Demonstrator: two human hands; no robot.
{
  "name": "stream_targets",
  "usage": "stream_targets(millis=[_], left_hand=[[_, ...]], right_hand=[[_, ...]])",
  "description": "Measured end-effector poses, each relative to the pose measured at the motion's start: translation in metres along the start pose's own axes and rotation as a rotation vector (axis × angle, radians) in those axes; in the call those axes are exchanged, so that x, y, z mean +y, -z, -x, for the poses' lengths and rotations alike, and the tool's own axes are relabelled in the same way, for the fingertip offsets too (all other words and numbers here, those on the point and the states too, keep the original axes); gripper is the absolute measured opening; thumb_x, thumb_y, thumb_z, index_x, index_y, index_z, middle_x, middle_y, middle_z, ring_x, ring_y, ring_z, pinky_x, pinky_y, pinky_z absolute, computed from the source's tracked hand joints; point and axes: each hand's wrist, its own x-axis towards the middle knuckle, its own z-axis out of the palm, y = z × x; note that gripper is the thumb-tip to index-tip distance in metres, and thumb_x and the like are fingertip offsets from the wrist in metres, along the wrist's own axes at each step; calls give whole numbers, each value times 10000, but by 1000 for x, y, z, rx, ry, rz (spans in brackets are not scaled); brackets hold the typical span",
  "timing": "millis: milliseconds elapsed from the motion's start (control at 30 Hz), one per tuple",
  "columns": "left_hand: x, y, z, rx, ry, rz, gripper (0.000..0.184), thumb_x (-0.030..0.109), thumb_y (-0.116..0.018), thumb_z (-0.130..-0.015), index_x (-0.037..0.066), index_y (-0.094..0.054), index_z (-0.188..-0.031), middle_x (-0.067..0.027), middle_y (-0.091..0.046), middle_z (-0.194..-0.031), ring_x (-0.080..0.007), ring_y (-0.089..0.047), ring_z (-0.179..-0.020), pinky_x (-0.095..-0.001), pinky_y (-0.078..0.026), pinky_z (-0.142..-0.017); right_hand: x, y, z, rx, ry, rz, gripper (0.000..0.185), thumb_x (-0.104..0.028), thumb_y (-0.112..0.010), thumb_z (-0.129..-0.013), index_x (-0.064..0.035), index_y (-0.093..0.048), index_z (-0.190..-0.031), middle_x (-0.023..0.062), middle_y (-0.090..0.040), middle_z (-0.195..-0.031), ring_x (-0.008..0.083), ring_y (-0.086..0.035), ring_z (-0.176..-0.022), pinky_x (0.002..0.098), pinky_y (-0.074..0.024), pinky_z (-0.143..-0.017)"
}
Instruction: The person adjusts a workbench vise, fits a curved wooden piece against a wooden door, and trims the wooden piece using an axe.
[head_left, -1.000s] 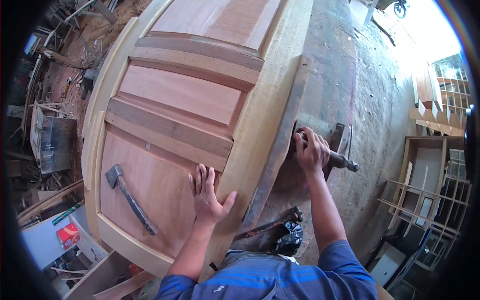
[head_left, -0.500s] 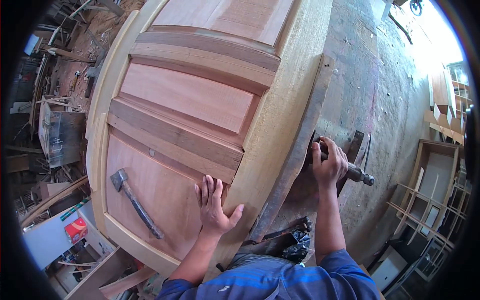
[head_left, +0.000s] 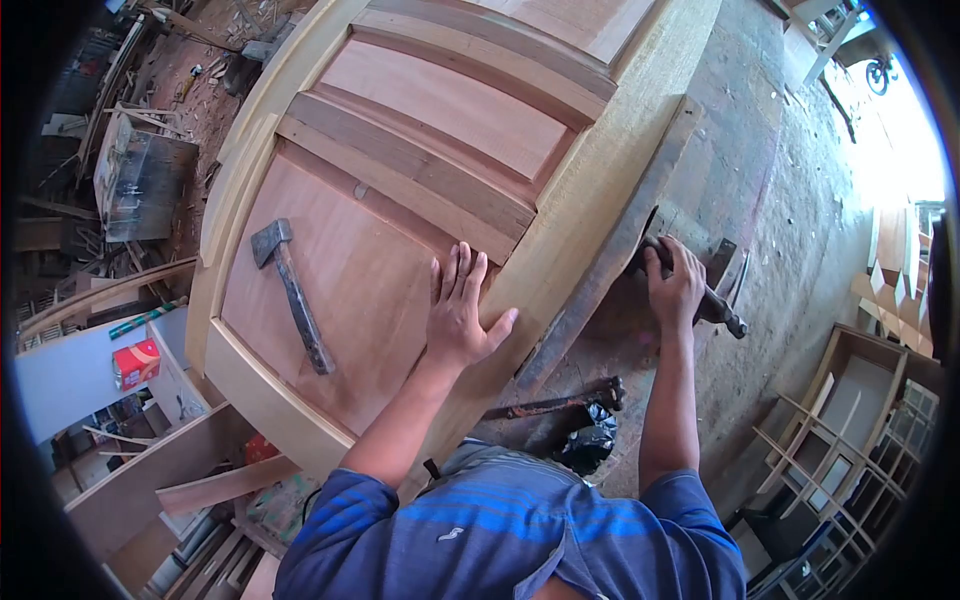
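Observation:
My left hand [head_left: 463,318] lies flat with fingers spread on the wooden panel door [head_left: 620,180], its fingertips by the end of a cross rail [head_left: 400,180]. A hatchet [head_left: 292,295] rests on the lower panel to its left. My right hand [head_left: 678,285] is wrapped around a dark metal clamp [head_left: 722,312] whose knobbed end sticks out to the right. The clamp's inner part is hidden by my fingers. Between the clamp and the door's edge runs a dark, worn wood strip [head_left: 625,240].
Near my body are another dark metal bar [head_left: 555,400] and a black plastic bag [head_left: 590,435]. A red box [head_left: 136,363] sits at left among boards. Wooden lattice frames [head_left: 860,430] stand at right. Wood scraps litter the floor at upper left.
The view has shifted, so the door and hatchet appear higher in the picture. My left hand stays flat on the door, and my right hand keeps its hold on the clamp.

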Motion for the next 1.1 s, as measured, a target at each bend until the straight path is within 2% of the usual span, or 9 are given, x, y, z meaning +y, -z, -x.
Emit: stream_targets(millis=[133, 233, 433, 533, 767, 900, 967, 1033, 1100], left_hand=[[-1, -1, 2, 36, -18, -13, 996, 552, -710, -914, -32, -367, -1645, -302, -318, -1723, -447, -251, -1631, -628, -120, -1331], [-2, -5, 4, 49, -28, -40, 1001, 552, -703, -918, -29, -344, -1650, -304, -288, -1731, -457, -238, -1630, -631, -128, -1331], [8, -5, 5, 94, -39, -137, 989, 496, -689, -921, -29, -293, -1660, -312, -248, -1739, -474, -192, -1638, -635, -129, -1332], [17, -16, -7, 37, -147, -242, 999, 517, -637, -938, -78, -276, -1655, -290, -237, -1751, -433, -160, -1656, -617, -95, -1344], [40, -26, -29, -15, -111, -273, 1115, 670, -576, -957, -101, -209, -1675, -275, -230, -1764, -386, -151, -1669, -574, -49, -1359], [34, -25, -22, 8, -91, -250, 1109, 669, -590, -948, -102, -243, -1666, -277, -261, -1753, -387, -166, -1666, -557, -56, -1360], [33, -29, -22, 9, -98, -218, 1101, 661, -597, -946, -99, -254, -1664, -277, -271, -1750, -385, -170, -1666, -549, -53, -1362], [31, -31, -25, 88, -102, -96, 1034, 573, -668, -933, -101, -311, -1630, -314, -310, -1712, -451, -233, -1627, -574, -113, -1349], [41, -34, -31, 141, -87, -6, 996, 534, -699, -934, -106, -337, -1606, -338, -351, -1675, -501, -284, -1586, -598, -152, -1335]], right_hand=[[-16, 9, 47, 57, 132, -53, 475, -178, -820, -878, -75, -715, -1330, 210, -587, -1532, 411, -485, -1489, 544, -334, -1265], [-26, 19, 96, -41, 54, -213, 457, -183, -818, -889, -68, -721, -1321, 204, -656, -1443, 396, -572, -1401, 499, -418, -1207], [-45, 69, 189, -734, -107, -428, 516, -346, -861, -861, -36, -750, -1259, 177, -753, -1235, 375, -697, -1176, 460, -535, -1050], [-51, 85, 224, -789, 58, -403, 544, -377, -877, -838, -33, -759, -1244, 191, -759, -1202, 367, -716, -1136, 460, -557, -1006], [-54, 87, 244, -1000, -191, -259, 540, -384, -887, -846, -31, -772, -1238, 196, -786, -1134, 345, -763, -1074, 434, -585, -974], [-38, 71, 239, -797, -189, -386, 450, -326, -848, -916, -25, -770, -1241, 162, -794, -1072, 277, -772, -1021, 395, -594, -935], [-6, 65, 232, -588, -329, -453, 433, -315, -830, -942, -22, -767, -1254, 168, -803, -1090, 258, -771, -1046, 380, -586, -947], [35, 75, 207, -299, -320, -288, 351, -260, -784, -998, -15, -761, -1249, 140, -798, -1097, 207, -752, -1028, 348, -577, -930], [82, 89, 183, 5, -390, -455, 325, -261, -762, -1022, -3, -758, -1219, 118, -790, -1095, 191, -734, -1004, 340, -572, -903]])
